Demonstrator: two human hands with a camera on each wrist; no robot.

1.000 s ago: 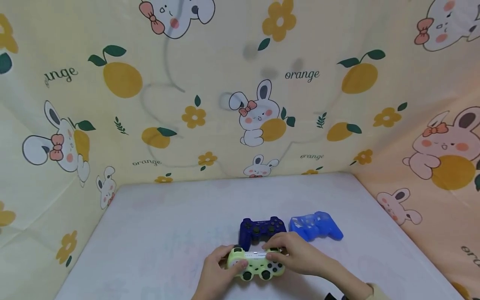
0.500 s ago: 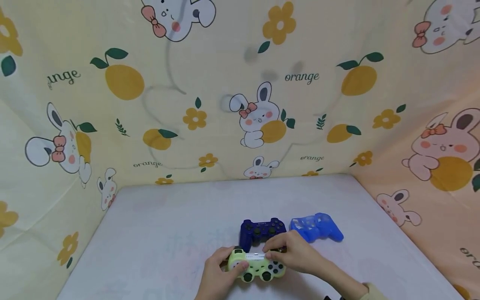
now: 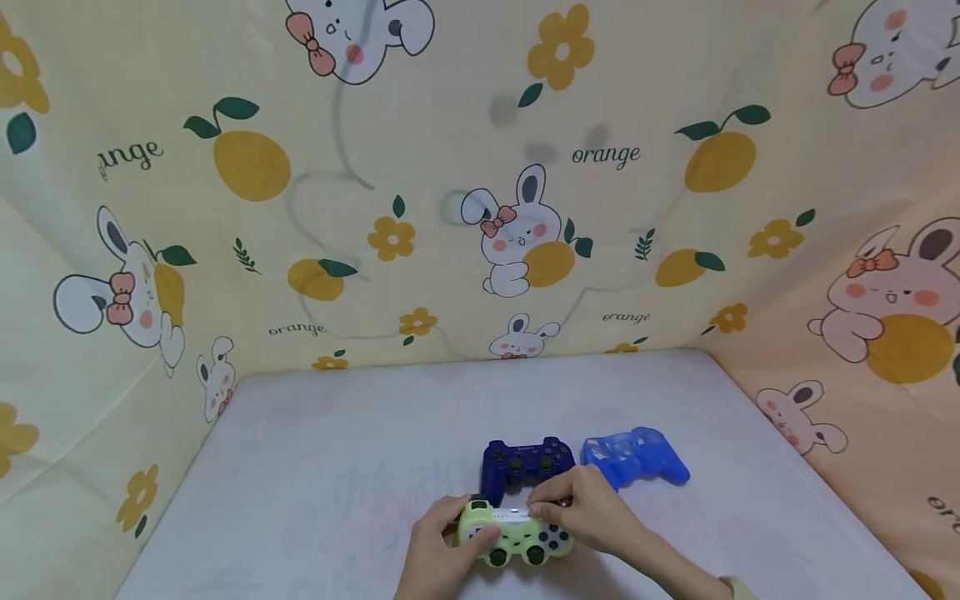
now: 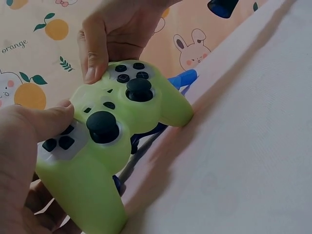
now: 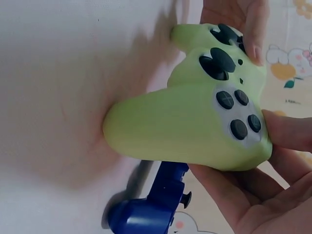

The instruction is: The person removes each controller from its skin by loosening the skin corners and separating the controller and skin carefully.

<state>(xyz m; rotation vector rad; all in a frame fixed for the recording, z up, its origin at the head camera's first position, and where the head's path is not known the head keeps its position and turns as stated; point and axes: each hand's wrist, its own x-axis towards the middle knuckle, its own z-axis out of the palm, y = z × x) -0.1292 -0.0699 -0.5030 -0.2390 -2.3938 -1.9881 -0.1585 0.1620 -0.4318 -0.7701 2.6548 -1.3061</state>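
Note:
A game controller in a light-green rubbery cover (image 3: pixel 516 540) is held above the white table in front of a dark-blue controller. My left hand (image 3: pixel 438 546) grips its left end, thumb beside the direction pad and fingers underneath, as the left wrist view shows. At the upper right edge, my right hand (image 3: pixel 588 510) pinches the covered controller; the right wrist view shows the thumb near the round buttons (image 5: pixel 239 129) and fingers behind. What those rear fingers touch is hidden. Both black thumbsticks (image 4: pixel 103 126) poke out through the cover.
The dark-blue controller (image 3: pixel 491 471) lies just beyond my hands. To its right rests a translucent blue cover shaped like a controller (image 3: pixel 641 457). Cloth printed with rabbits and oranges (image 3: pixel 450 275) walls the table (image 3: pixel 337 450) at the back and sides.
My right thumb has drawn up from the controller's face to its top edge, and the right fingers have curled in closer. My left hand keeps its grip.

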